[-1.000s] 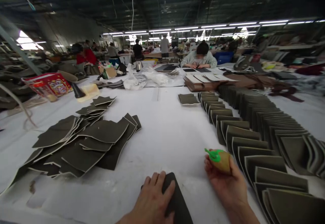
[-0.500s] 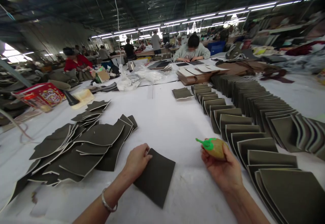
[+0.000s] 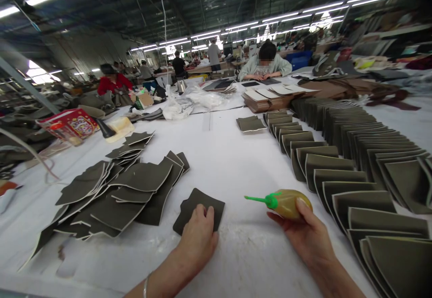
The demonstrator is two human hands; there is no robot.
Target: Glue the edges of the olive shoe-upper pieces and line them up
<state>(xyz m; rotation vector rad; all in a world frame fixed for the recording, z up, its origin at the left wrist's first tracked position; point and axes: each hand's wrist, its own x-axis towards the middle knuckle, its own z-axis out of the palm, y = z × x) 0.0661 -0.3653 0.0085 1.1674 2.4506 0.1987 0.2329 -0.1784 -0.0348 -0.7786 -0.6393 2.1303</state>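
My left hand [image 3: 199,232] lies over the near edge of a dark grey-green sheet piece [image 3: 195,201], its fingers curled together on it. The thumb side is partly hidden, and the piece rests on the white tabletop. My right hand [image 3: 308,230] is wrapped round a yellowish squeeze bottle [image 3: 292,203] with a green nozzle that points left. The bottle is held above the table, apart from the sheet piece. To the left of my left hand lies a loose heap of similar pieces [image 3: 131,176] with pale edges.
Rows of overlapping dark pieces [image 3: 361,194] run along the right side. Two small pieces [image 3: 251,124] lie farther back, near stacked brown sheets [image 3: 256,102]. Clear plastic bags [image 3: 180,108], a red bag [image 3: 72,122] and a black-handled brush [image 3: 106,129] are beyond. A co-worker [image 3: 265,66] sits opposite.
My left hand has shifted from the piece's upper left edge to its near edge, and the piece has turned. The bottle has tipped so its nozzle points more plainly left. The view has swung left.
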